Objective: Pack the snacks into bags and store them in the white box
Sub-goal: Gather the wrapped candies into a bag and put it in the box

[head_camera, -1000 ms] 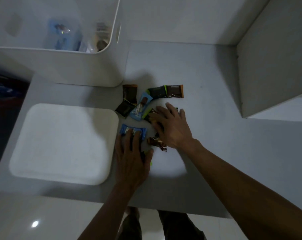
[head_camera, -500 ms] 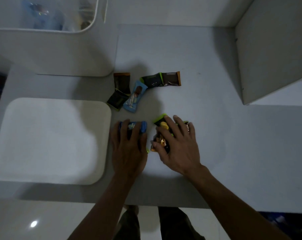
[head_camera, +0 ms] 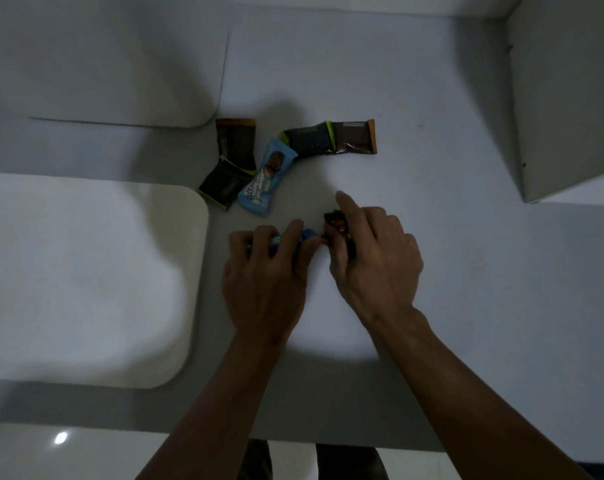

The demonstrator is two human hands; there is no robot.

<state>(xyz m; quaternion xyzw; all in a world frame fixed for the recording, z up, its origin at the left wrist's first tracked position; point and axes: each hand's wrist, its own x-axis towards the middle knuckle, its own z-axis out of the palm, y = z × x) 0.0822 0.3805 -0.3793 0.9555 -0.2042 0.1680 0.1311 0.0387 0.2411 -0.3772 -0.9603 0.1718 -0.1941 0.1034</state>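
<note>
1. The left hand [head_camera: 264, 271] lies palm-down on the pale grey tabletop [head_camera: 466, 271], its fingers curled over a blue foil-wrapped snack bar [head_camera: 307, 234]; only the wrapper's end shows past the fingertips. The grip looks closed on it, as if gathering it up.
2. The right hand [head_camera: 373, 258] sits just beside the left, thumb and fingers pinched around a small clutch of dark brown wrapped snacks [head_camera: 338, 226], with the index finger stretched forward. How many pieces it holds cannot be told; the hand covers most of them.
3. Holding both loads close together near the table's front edge probably serves to collect one portion for bagging.
4. Further back, five snacks lie loose in a cluster: a dark wrapper with an orange end [head_camera: 236, 142], a black wrapper with green edging [head_camera: 220, 185], a light blue bar [head_camera: 267, 176] leaning against them, another black-and-green packet [head_camera: 307, 138], and a brown packet with an orange seam [head_camera: 354, 136] touching it.
5. The white rounded plastic box [head_camera: 103, 64] stands at the back left, its inside out of sight, and a flat white rounded lid [head_camera: 85, 278] rests in front of it.
6. No bag is visible.
</note>
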